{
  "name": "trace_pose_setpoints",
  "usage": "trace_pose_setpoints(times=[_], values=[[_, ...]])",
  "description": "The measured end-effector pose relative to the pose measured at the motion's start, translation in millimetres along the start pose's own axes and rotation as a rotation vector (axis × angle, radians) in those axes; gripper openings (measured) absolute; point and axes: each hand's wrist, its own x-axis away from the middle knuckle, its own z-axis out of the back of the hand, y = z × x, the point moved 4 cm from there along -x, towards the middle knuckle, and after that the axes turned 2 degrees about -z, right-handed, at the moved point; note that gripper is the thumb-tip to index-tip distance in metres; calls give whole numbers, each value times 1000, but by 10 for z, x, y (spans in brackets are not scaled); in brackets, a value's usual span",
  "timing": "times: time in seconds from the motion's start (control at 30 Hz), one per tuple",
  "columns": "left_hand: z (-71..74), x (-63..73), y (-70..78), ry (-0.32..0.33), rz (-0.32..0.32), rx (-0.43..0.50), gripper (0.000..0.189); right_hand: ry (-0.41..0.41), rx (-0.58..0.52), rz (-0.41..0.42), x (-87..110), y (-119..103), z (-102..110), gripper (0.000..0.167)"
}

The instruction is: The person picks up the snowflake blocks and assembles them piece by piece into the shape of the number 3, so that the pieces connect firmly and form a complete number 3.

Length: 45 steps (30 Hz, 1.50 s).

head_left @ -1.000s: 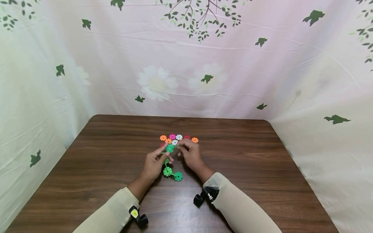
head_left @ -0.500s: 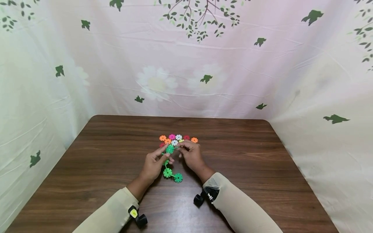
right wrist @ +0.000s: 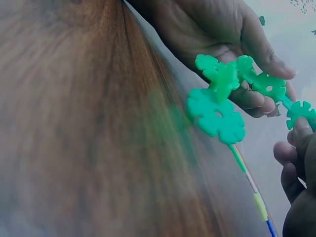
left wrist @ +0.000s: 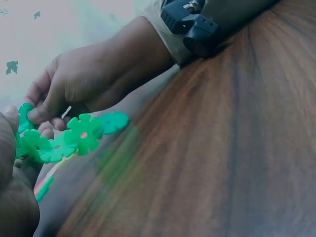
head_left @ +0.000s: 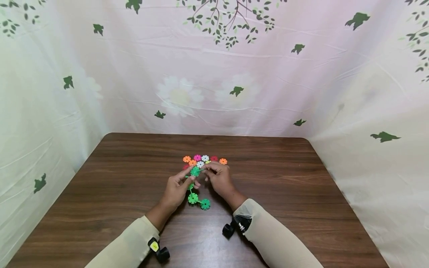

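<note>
A chain of green notched flower discs hangs from my left hand, its lower part trailing toward me over the table. Thumb and fingers of that hand pinch the upper disc. Just to the right, my right hand pinches another green flower disc by its edge, seen nearly edge-on from the head. In the right wrist view this disc meets the chain's end disc. The left wrist view shows the chain between both hands, partly hidden by the left fingers.
Behind the hands, loose flower discs lie on the brown wooden table: orange, pink, white, red and a partly hidden yellow-green one. A printed curtain surrounds the table's back and sides.
Both hands keep nearly the same pose and grip. The held discs have dipped very slightly, and a yellow-green disc now shows beyond the right fingers.
</note>
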Motion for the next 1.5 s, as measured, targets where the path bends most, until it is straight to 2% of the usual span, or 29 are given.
trace_pose_setpoints(times=[0.13,0.3,0.57,0.83,0.97,1.23,1.5], values=[[-20,-9,-30,29,74,47,48,-4,1,12,8,3,-15,12],[-9,-25,-33,83,124,52,44,-17,8,-64,6,9,-33,18],[21,-36,-30,152,135,15,40,-73,55,-161,0,53,-47,26],[63,-48,-9,224,114,-31,38,-168,144,-214,-17,112,-83,24],[81,-47,-18,238,129,-46,38,-215,214,-216,-39,127,-112,23],[199,-79,-30,300,125,-57,36,-238,311,-182,-103,126,-194,22],[289,-95,-41,304,166,-50,36,-278,393,-161,-144,151,-290,21]])
